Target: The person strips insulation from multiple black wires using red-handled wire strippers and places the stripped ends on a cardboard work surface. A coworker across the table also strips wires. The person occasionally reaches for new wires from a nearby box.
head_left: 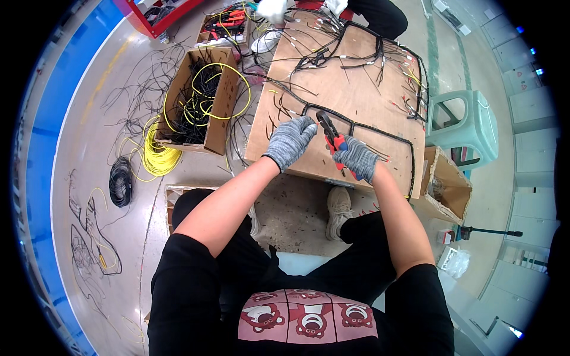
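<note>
My left hand (291, 142), in a grey knit glove, is closed in a pinch over the near part of the wooden board (338, 98). Its fingertips seem to hold a thin wire, of which very little shows. Close to those fingertips are the dark jaws of crimping pliers (328, 127) with red and blue handles. My right hand (358, 158), gloved alike, is wrapped round the handles. A black taped wire harness (380, 132) lies on the board, running just beyond both hands, with several loose wire ends branching off it.
To the left stands a cardboard box (221, 113) of black and yellow wires, with a yellow wire coil (160, 157) and a black coil (120, 181) on the floor. A pale green stool (469, 127) and another box (445, 184) are at right. A co-worker's gloved hand (273, 9) is beyond the board.
</note>
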`<state>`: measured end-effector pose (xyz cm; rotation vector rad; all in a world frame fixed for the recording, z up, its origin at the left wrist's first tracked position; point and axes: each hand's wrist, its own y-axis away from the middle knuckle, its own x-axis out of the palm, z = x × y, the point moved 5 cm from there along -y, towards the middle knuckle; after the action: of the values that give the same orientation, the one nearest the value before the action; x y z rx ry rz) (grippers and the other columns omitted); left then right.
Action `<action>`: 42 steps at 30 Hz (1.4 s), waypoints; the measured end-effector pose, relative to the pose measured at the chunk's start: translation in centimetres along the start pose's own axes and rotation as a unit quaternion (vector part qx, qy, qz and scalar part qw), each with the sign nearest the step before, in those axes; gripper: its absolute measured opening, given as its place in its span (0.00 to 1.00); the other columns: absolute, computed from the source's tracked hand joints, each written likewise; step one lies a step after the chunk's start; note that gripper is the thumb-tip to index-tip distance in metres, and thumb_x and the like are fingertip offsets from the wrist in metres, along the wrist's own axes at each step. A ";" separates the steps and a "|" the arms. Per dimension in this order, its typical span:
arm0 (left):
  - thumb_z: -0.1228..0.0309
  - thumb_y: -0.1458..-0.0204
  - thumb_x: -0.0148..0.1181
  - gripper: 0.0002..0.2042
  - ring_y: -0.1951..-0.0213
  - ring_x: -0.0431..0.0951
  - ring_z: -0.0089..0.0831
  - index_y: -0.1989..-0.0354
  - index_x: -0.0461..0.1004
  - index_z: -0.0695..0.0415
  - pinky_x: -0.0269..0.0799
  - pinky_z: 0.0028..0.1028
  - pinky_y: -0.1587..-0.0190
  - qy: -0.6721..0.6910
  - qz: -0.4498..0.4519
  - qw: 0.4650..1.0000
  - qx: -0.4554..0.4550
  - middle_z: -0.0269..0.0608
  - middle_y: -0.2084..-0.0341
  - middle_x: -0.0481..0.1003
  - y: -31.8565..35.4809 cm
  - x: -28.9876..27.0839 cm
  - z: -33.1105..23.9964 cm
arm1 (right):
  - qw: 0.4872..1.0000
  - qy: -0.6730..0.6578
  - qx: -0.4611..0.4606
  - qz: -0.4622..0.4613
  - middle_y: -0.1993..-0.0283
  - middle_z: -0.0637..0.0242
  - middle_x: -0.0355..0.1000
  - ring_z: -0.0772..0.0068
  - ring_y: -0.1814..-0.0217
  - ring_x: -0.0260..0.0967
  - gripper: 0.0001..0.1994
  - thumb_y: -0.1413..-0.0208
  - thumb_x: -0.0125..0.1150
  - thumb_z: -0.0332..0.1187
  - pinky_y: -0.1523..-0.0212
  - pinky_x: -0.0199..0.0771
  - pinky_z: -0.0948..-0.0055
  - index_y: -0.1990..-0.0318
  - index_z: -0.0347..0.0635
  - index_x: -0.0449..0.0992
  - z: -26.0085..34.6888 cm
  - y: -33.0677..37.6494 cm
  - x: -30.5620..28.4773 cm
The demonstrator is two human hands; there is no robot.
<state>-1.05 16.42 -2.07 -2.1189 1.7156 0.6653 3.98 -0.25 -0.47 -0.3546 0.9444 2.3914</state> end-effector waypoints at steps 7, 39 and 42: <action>0.60 0.48 0.51 0.17 0.62 0.74 0.47 0.59 0.72 0.61 0.69 0.37 0.59 -0.041 -0.007 0.999 0.014 0.54 0.67 0.74 0.1 -0.5 -0.8 | 0.998 0.064 0.016 -0.004 0.80 0.63 0.64 0.69 0.83 0.63 0.20 0.58 0.57 0.37 0.83 0.65 0.69 0.56 0.40 0.64 0.7 0.7 0.3; 0.66 0.44 0.47 0.11 0.82 0.65 0.24 0.59 0.70 0.59 0.62 0.22 0.78 0.359 -0.097 0.924 -0.088 0.34 0.82 0.69 0.2 -1.8 -0.4 | 0.781 -0.176 -0.255 -0.542 0.71 0.64 0.69 0.71 0.72 0.68 0.10 0.51 0.58 0.32 0.69 0.72 0.72 0.61 0.40 0.70 3.1 6.3 -13.7; 0.66 0.43 0.47 0.13 0.86 0.54 0.16 0.54 0.65 0.59 0.51 0.16 0.85 0.625 -0.028 0.770 -0.126 0.27 0.85 0.61 0.8 -2.6 -2.2 | 0.674 -0.600 -0.229 -0.366 0.74 0.68 0.66 0.77 0.78 0.63 0.07 0.46 0.56 0.33 0.77 0.68 0.80 0.64 0.42 0.68 2.4 5.0 -12.6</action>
<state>-1.93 17.22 1.19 -3.0765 2.1026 -0.8678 11.36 -6.52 9.35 0.5678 -0.3953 1.4750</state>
